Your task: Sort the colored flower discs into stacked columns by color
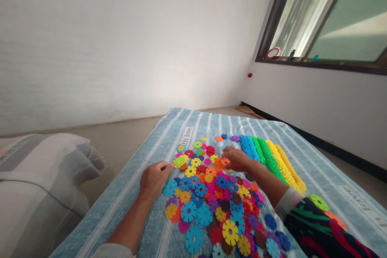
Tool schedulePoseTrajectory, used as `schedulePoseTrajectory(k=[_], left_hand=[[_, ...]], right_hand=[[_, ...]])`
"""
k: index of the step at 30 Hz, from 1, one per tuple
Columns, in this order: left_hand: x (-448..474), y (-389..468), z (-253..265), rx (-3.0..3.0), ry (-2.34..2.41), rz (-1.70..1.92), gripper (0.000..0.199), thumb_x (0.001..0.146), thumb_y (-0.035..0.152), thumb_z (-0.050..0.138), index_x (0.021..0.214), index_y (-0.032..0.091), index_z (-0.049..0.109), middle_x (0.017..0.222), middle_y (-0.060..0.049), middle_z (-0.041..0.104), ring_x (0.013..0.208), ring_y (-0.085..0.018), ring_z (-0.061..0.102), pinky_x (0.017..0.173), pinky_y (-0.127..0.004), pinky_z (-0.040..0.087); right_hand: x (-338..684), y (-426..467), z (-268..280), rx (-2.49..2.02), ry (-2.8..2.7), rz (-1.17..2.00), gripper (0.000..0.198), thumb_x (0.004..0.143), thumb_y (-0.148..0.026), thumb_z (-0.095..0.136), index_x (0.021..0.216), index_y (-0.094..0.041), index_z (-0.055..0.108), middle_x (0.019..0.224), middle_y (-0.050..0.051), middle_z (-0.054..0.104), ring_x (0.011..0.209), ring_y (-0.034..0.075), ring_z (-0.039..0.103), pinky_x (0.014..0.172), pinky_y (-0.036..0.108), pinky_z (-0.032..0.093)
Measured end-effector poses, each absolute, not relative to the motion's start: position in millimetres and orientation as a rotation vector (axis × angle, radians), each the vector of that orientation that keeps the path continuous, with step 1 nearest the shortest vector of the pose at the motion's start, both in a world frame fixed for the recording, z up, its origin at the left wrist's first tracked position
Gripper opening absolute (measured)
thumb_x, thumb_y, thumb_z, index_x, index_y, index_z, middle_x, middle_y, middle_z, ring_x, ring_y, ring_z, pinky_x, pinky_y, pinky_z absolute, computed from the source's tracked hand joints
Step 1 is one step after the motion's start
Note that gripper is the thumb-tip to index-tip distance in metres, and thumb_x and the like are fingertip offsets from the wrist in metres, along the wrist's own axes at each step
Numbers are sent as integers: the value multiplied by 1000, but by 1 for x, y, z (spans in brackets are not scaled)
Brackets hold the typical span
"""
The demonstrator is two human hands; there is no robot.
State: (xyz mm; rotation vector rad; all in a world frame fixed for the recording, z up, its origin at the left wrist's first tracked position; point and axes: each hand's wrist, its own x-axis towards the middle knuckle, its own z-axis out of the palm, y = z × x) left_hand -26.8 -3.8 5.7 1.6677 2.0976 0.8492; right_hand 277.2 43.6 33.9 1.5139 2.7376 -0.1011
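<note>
A spread of colourful notched plastic discs, snowflake-shaped building pieces (230,232), lies on a blue striped cloth (121,209). My left hand (155,178) is at the pile's left edge, thumb and fingers closed together. Its fingertips are close to a yellow-green disc (180,161); whatever they may hold is hidden. On the other side, my right hand (238,159) reaches over the upper part of the pile, its fingers bent down beside some orange discs (220,163). I cannot make out what is between those fingers. Long rows of linked discs, blue (249,149), green (269,159) and yellow (286,166), lie right of it.
Lime (318,202) and orange discs (336,220) lie by my right sleeve. A purple disc (235,138) sits near the blue rows. Left of the table stands something draped in pale checked cloth (39,193). A white wall (136,48) and a window (326,20) are beyond.
</note>
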Motion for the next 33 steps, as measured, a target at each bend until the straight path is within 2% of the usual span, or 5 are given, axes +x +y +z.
schedulePoseTrajectory(k=[5,14,21,26,33], left_hand=[[-28,-4,6,1678,2086,830,39,73,50,47,75,20,72,68,1,67,71,-19,61,59,-25,35],[-26,-6,6,1672,2097,831,39,73,50,46,73,20,71,61,2,63,65,-18,59,57,-25,34],[-26,-5,7,1666,2101,832,38,73,50,47,72,20,71,62,2,64,67,-18,59,57,-25,34],[-26,-5,11,1673,2093,821,38,72,51,48,72,20,71,60,2,64,65,-19,60,55,-25,35],[-26,2,20,1707,2126,768,39,72,50,51,81,20,73,69,2,69,72,-21,61,58,-23,39]], right_hand=[[273,46,36,1637,2740,-110,26,77,-36,68,94,-15,69,106,10,61,101,22,55,81,29,43],[250,44,28,1775,2629,-92,45,78,-55,60,83,-12,72,103,16,61,105,30,53,79,37,44],[250,41,24,1814,2670,-96,27,74,-38,65,80,-12,71,99,14,62,99,27,56,79,34,45],[262,28,39,1812,2789,-118,17,75,-31,65,78,-15,70,108,11,62,100,24,58,83,30,45],[355,-31,75,1954,2884,-151,9,73,-23,64,79,-17,67,116,8,60,99,20,59,86,29,45]])
